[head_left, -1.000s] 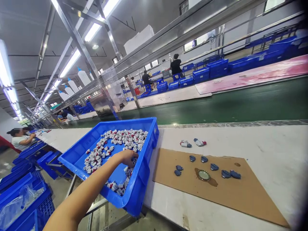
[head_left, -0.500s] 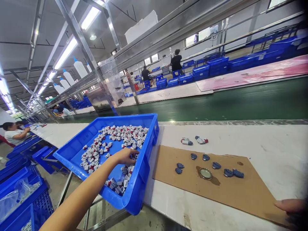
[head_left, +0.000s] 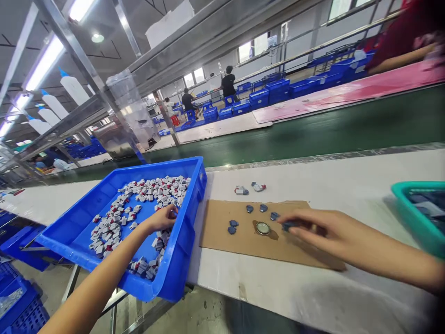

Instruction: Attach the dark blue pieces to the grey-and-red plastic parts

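My left hand (head_left: pixel 163 219) reaches into the blue tray (head_left: pixel 192 227), near its right wall. Its fingers curl down among small white-and-grey plastic pieces (head_left: pixel 141 268), some with red parts; what they grip is hidden. Over the cardboard sheet (head_left: pixel 222 241), my right hand (head_left: pixel 318 229) has thumb and forefinger closed around a dark blue plastic piece (head_left: pixel 286 226). Several similar pieces (head_left: pixel 233 223) lie on the cardboard around a round metal cap (head_left: pixel 262 228), which sits on a damp stain. Two white-and-blue pieces (head_left: pixel 258 186) rest on the table behind the sheet.
A green basket (head_left: pixel 403 192) with dark pieces stands at the right edge of the white table (head_left: pixel 347 181). Behind runs a green conveyor belt (head_left: pixel 313 125). A metal shelf (head_left: pixel 222 37) crosses overhead. Across the belt, a person's arm (head_left: pixel 399 61) shows at right.
My right hand has come in from the right edge to the dark blue pieces. My left hand stays in the tray. The view has turned right, bringing in the green basket.
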Demonstrator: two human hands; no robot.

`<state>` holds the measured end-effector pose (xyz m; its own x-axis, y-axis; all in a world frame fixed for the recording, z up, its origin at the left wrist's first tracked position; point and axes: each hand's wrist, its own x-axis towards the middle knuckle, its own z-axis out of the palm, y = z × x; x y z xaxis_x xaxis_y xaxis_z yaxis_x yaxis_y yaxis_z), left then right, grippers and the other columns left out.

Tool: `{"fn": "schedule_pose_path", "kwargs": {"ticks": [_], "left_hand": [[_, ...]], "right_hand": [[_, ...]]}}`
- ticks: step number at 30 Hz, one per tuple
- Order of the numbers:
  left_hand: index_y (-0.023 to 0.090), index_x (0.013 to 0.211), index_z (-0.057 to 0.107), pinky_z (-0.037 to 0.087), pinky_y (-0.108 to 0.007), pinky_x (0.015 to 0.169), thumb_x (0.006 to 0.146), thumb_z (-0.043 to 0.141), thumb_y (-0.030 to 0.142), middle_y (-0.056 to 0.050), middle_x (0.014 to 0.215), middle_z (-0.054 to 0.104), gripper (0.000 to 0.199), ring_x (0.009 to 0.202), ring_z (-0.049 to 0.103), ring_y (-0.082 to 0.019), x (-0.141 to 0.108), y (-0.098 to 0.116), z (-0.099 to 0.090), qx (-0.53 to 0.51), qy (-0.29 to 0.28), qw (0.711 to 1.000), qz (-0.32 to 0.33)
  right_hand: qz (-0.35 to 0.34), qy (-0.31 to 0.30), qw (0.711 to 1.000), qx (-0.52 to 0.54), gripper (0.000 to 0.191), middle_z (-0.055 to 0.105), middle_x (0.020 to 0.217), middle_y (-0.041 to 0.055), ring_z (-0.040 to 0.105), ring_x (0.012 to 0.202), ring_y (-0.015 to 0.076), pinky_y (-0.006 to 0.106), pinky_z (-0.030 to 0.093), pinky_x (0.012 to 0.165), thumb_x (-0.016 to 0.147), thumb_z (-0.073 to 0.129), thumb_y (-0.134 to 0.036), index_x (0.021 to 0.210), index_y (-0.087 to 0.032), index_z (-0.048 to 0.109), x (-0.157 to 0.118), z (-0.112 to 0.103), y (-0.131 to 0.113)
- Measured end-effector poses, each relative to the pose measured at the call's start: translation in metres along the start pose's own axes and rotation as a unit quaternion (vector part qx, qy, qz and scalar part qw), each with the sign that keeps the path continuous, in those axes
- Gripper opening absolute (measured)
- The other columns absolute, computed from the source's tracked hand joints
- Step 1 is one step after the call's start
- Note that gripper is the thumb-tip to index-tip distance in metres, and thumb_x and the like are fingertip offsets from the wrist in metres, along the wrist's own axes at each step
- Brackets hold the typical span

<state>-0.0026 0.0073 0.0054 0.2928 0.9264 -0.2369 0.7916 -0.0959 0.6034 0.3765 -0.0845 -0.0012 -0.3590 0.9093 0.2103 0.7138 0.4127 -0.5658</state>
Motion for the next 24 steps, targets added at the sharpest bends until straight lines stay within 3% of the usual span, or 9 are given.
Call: {"fn": "schedule_pose_path", "kwargs": {"ticks": [4,7,9,11,13,15,18,21,24], "left_hand": [[0.014,0.084,0.058,0.045,-0.027,0.057,0.062,0.063,0.036,0.0,0.065,0.059,0.031,0.064,0.055,-0.018,-0.016,0.017,-0.018,0.018,0.047,0.999,0.004],[0.016,0.083,0.059,0.045,-0.028,0.063,0.069,0.058,0.041,0.0,0.074,0.06,0.03,0.068,0.054,-0.016,-0.049,0.04,-0.03,-0.023,0.224,0.974,0.016],[0.019,0.083,0.062,0.047,-0.026,0.063,0.061,0.068,0.035,0.002,0.076,0.061,0.028,0.07,0.054,-0.014,-0.078,0.059,-0.022,-0.202,0.482,0.852,0.037],[0.025,0.074,0.066,0.044,-0.018,0.05,0.057,0.072,0.031,0.005,0.075,0.062,0.019,0.068,0.053,-0.012,-0.103,0.076,0.005,-0.37,0.563,0.732,0.101],[0.034,0.071,0.066,0.036,-0.013,0.036,0.051,0.076,0.036,0.011,0.079,0.064,0.023,0.061,0.05,-0.009,-0.117,0.092,0.046,-0.487,0.521,0.691,0.114],[0.036,0.07,0.066,0.033,-0.013,0.031,0.036,0.081,0.04,0.009,0.068,0.064,0.037,0.053,0.051,-0.009,-0.112,0.105,0.094,-0.581,0.405,0.704,0.056],[0.027,0.074,0.067,0.044,-0.016,0.041,0.039,0.082,0.035,0.001,0.068,0.065,0.039,0.051,0.055,-0.01,-0.08,0.117,0.153,-0.665,0.247,0.705,-0.021],[0.02,0.078,0.066,0.05,-0.015,0.055,0.045,0.081,0.031,-0.001,0.076,0.065,0.038,0.062,0.06,-0.009,-0.043,0.12,0.18,-0.719,0.179,0.668,-0.068],[0.018,0.077,0.066,0.05,-0.013,0.058,0.042,0.082,0.026,0.0,0.076,0.065,0.039,0.064,0.061,-0.007,-0.025,0.117,0.184,-0.753,0.162,0.633,-0.073]], "right_hand": [[0.009,-0.057,0.995,-0.081,0.02,0.06,0.075,0.0039,0.054,0.07,0.0171,0.027,0.039,0.062,0.08,0.041,-0.025,0.094,-0.018,0.055,0.029,0.005,-0.004],[0.014,-0.074,0.992,-0.104,0.011,0.059,0.074,0.0029,0.053,0.07,0.0159,0.024,0.035,0.061,0.078,0.044,-0.019,0.083,-0.016,0.054,0.036,0.012,-0.001],[0.012,-0.087,0.99,-0.107,0.009,0.059,0.077,0.0025,0.053,0.07,0.0148,0.023,0.033,0.059,0.078,0.045,-0.018,0.08,-0.016,0.053,0.037,0.016,-0.001],[0.008,-0.103,0.988,-0.114,0.008,0.058,0.079,0.0024,0.052,0.071,0.0143,0.022,0.032,0.057,0.078,0.046,-0.018,0.079,-0.017,0.054,0.04,0.019,-0.002],[0.004,-0.121,0.984,-0.128,0.008,0.058,0.079,0.0029,0.052,0.07,0.0144,0.021,0.031,0.056,0.078,0.047,-0.019,0.079,-0.017,0.054,0.044,0.022,-0.002],[0.001,-0.135,0.979,-0.15,0.009,0.057,0.077,0.004,0.052,0.067,0.0145,0.021,0.03,0.055,0.078,0.047,-0.019,0.077,-0.016,0.055,0.049,0.025,-0.002],[-0.01,-0.148,0.971,-0.189,0.008,0.056,0.076,0.0051,0.051,0.065,0.0149,0.022,0.028,0.054,0.078,0.048,-0.02,0.075,-0.016,0.054,0.053,0.027,-0.002],[-0.017,-0.147,0.962,-0.229,0.011,0.056,0.074,0.0066,0.051,0.064,0.0168,0.023,0.024,0.052,0.079,0.047,-0.021,0.073,-0.015,0.054,0.053,0.027,-0.004],[-0.018,-0.145,0.958,-0.247,0.01,0.056,0.075,0.0076,0.051,0.065,0.0182,0.024,0.022,0.052,0.079,0.047,-0.021,0.074,-0.015,0.053,0.051,0.026,-0.006]]}}
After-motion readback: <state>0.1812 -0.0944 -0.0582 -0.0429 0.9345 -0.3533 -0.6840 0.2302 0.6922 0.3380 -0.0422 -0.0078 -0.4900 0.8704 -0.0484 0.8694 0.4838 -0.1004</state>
